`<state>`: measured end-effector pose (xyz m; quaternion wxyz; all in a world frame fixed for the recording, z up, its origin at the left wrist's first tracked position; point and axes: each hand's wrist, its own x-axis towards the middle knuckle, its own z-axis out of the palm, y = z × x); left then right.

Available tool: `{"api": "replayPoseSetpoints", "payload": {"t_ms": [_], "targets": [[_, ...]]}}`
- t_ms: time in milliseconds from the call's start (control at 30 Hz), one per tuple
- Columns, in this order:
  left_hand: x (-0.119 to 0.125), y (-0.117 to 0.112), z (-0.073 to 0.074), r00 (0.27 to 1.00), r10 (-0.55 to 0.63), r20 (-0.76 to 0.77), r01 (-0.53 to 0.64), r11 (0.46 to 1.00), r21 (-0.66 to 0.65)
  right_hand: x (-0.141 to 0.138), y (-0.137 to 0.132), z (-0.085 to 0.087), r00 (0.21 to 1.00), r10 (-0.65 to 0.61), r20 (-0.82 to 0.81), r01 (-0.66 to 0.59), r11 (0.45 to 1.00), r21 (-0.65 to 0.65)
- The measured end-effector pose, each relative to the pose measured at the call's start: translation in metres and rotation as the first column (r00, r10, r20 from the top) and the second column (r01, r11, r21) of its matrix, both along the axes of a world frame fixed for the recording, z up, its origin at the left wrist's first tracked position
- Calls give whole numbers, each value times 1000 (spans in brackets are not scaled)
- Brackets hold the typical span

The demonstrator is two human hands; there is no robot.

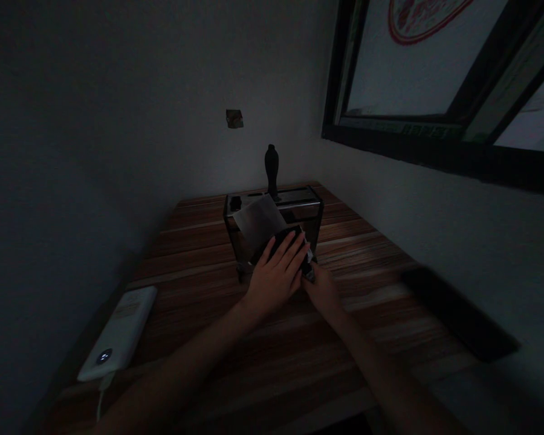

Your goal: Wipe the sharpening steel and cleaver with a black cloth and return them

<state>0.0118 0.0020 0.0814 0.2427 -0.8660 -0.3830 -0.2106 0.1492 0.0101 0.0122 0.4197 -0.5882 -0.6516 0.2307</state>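
Note:
A broad grey blade [259,219], like a cleaver's, slants up and left in front of a knife block [294,197]. My right hand [321,289] is closed around its lower right end, where the handle is mostly hidden. Across the lower part of the blade lies a black piece [278,240] that looks like cloth, though darkness hides its kind. My left hand [278,269] rests flat on this black piece, fingers stretched out and slightly apart. A small whitish bit [309,252] shows beside its fingertips. One dark handle [271,168] stands upright from the block.
A white power bank [120,335] with a plugged-in cable [100,399] lies at the left on the striped wooden table [194,241]. Toward the right wall lies a long dark flat object [457,311], blurred. A dark-framed window [403,78] is set above it.

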Motion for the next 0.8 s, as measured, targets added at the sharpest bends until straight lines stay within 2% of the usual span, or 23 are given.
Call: {"api": "replayPoseSetpoints", "payload": {"t_ms": [367,800], "targets": [[10,-8,-20,994,-57,-88,56,998,-16,1,1,-4,999,-35,16,36,999,-28],[7,-8,-16,991,-70,-114,64,996,-58,0,1,-3,998,-42,47,43,999,-19]]}}
